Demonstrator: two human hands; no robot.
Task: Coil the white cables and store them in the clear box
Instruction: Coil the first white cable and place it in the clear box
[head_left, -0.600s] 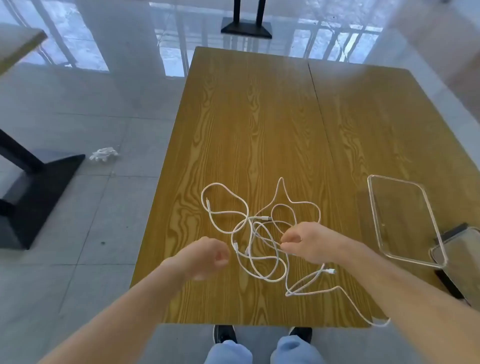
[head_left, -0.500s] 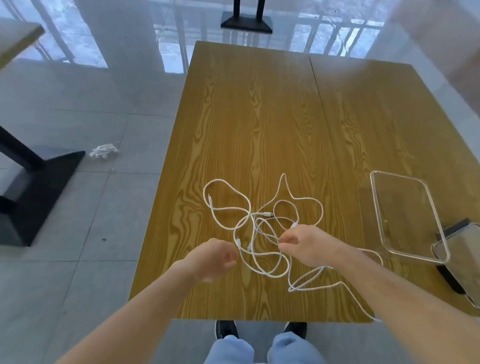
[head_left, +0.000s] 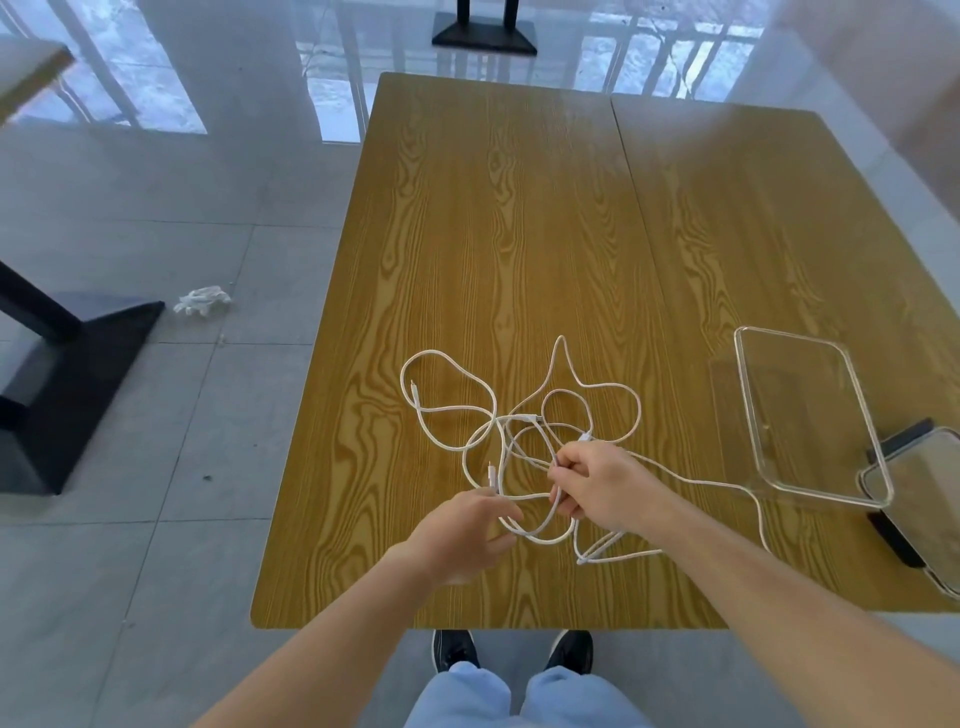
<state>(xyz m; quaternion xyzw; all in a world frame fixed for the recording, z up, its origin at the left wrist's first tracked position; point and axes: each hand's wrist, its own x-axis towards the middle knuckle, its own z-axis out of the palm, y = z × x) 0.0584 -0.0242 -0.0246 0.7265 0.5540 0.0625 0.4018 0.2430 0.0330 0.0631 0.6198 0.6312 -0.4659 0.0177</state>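
Note:
A loose tangle of white cables (head_left: 519, 415) sprawls over the near middle of the wooden table (head_left: 519, 234). My right hand (head_left: 602, 486) grips several strands at the tangle's near side, fingers curled round them. My left hand (head_left: 462, 535) reaches in from the left, its fingertips at a cable end beside the tangle; whether they pinch it is unclear. One strand trails right towards the clear box (head_left: 810, 415), which stands open on the table's right side.
The box's clear lid (head_left: 924, 499) lies at the right table edge over a dark object. On the floor to the left are a black table base (head_left: 67, 374) and a crumpled white item (head_left: 202, 301). My shoes show under the near edge.
My left hand has moved right and forward to the tangle, its fist loosened. My right hand has closed round more strands. A strand has been pulled out towards the box.

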